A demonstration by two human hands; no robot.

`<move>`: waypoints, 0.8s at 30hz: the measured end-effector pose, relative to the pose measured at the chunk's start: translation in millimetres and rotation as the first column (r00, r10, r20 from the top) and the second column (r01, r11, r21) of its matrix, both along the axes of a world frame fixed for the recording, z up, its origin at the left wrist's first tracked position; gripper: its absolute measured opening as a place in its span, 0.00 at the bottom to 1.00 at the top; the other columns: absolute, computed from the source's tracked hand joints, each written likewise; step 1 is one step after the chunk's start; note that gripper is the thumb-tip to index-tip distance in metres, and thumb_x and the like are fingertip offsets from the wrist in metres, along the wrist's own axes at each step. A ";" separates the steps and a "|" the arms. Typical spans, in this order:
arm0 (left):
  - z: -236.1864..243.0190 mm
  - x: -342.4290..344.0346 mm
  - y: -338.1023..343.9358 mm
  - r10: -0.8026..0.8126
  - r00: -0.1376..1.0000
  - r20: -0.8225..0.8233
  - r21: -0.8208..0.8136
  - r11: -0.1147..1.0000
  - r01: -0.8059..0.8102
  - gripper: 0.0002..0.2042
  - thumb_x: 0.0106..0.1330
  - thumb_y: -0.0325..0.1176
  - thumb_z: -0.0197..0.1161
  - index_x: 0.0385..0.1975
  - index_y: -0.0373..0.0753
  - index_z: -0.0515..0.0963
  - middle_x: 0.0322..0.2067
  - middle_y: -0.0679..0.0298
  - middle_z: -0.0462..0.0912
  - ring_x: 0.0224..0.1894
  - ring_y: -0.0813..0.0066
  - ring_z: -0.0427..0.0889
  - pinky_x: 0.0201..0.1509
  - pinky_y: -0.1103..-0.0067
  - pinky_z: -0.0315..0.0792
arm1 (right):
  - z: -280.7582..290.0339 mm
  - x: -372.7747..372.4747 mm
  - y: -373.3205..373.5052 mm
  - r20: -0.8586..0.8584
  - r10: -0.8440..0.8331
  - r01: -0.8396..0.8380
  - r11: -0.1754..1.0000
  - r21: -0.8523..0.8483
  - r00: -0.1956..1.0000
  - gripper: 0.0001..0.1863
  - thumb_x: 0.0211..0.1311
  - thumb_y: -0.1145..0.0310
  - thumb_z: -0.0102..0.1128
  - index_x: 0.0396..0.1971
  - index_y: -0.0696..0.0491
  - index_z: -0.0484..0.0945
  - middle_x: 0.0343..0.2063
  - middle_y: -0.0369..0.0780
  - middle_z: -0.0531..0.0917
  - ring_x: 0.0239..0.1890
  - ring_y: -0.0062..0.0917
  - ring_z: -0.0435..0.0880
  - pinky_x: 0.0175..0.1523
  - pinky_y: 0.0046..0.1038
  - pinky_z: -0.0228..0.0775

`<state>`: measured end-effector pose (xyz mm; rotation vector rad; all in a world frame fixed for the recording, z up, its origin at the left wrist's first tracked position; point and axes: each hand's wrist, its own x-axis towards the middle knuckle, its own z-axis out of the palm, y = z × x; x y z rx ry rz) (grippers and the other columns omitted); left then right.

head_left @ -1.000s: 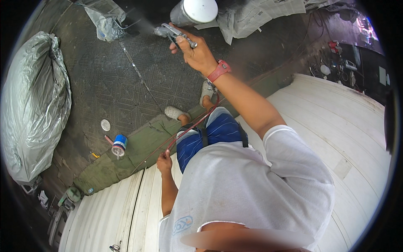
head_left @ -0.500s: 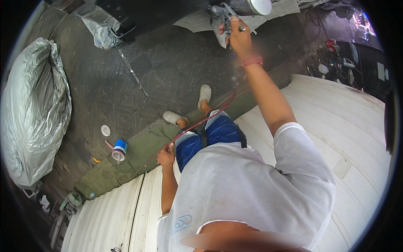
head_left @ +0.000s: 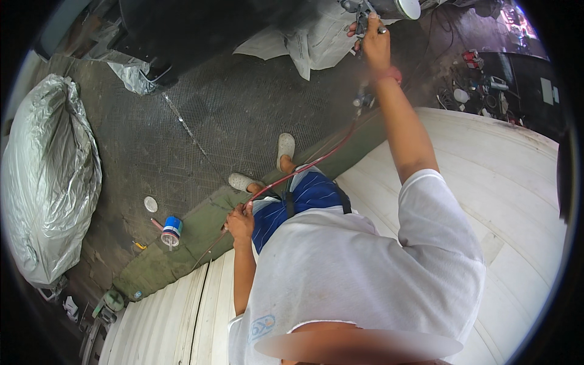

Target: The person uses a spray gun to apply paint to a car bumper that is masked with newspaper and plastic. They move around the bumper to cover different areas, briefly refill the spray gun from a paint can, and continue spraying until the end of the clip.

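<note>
High in the view, my right hand is wrapped round a metal spray gun with a silver cup at its side. A dark, glossy painted surface lies ahead and to the left of the gun; white masking paper hangs below it. At my left hip, my left hand is closed on a thin red air hose. That hose runs across my thighs toward fittings below my right wrist.
A silver-covered bulky shape stands at left. On the floor sit a blue can and a round white lid. Green cloth edges the white ribbed surface behind me. Tools and cables lie at right.
My right hand has moved right and slightly farther away with the spray gun. The hose has shifted along with it. My left hand keeps its hold near my hip.
</note>
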<state>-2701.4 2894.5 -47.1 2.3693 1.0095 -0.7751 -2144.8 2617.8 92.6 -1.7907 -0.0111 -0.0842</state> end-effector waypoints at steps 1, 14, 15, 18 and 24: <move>2.3 3.9 -2.1 0.009 1.000 0.000 -0.002 1.000 -0.009 0.24 0.76 0.61 0.61 0.49 0.46 0.88 0.45 0.53 0.91 0.54 0.44 0.85 0.58 0.42 0.72 | 2.4 8.4 -6.1 0.000 -0.014 0.014 1.000 -0.017 1.000 0.30 0.88 0.46 0.42 0.48 0.61 0.81 0.32 0.43 0.90 0.30 0.26 0.90 0.23 0.25 0.74; -7.1 -34.6 29.2 0.224 0.973 0.062 0.001 0.974 -0.225 0.24 0.75 0.60 0.63 0.49 0.44 0.89 0.44 0.53 0.92 0.49 0.45 0.90 0.56 0.52 0.79 | 25.0 2.3 16.4 0.041 -0.155 0.154 0.988 0.032 0.987 0.30 0.87 0.46 0.44 0.46 0.62 0.81 0.32 0.43 0.90 0.28 0.26 0.91 0.23 0.25 0.76; -9.1 -44.7 33.5 0.236 0.968 0.085 -0.005 0.972 -0.237 0.25 0.74 0.61 0.63 0.49 0.44 0.89 0.44 0.53 0.92 0.49 0.45 0.90 0.56 0.52 0.79 | 24.9 -9.9 26.9 -0.001 -0.120 0.120 0.992 0.048 0.993 0.29 0.86 0.47 0.46 0.47 0.61 0.82 0.32 0.43 0.90 0.28 0.25 0.90 0.23 0.25 0.76; -17.2 -72.7 46.9 0.281 0.958 0.050 -0.001 0.960 -0.282 0.27 0.74 0.63 0.63 0.49 0.44 0.89 0.45 0.53 0.92 0.51 0.45 0.90 0.56 0.53 0.79 | 23.8 -50.2 65.3 -0.058 0.018 -0.016 0.999 0.044 0.998 0.29 0.88 0.46 0.42 0.47 0.59 0.81 0.32 0.41 0.89 0.31 0.24 0.90 0.24 0.25 0.75; -32.9 -131.6 69.3 0.343 0.938 -0.041 -0.012 0.939 -0.344 0.31 0.72 0.67 0.61 0.51 0.43 0.89 0.47 0.51 0.92 0.53 0.44 0.90 0.58 0.55 0.80 | 27.3 -127.1 145.2 -0.034 0.162 -0.157 0.982 0.105 0.986 0.27 0.86 0.48 0.50 0.51 0.60 0.84 0.30 0.39 0.88 0.27 0.19 0.87 0.24 0.23 0.74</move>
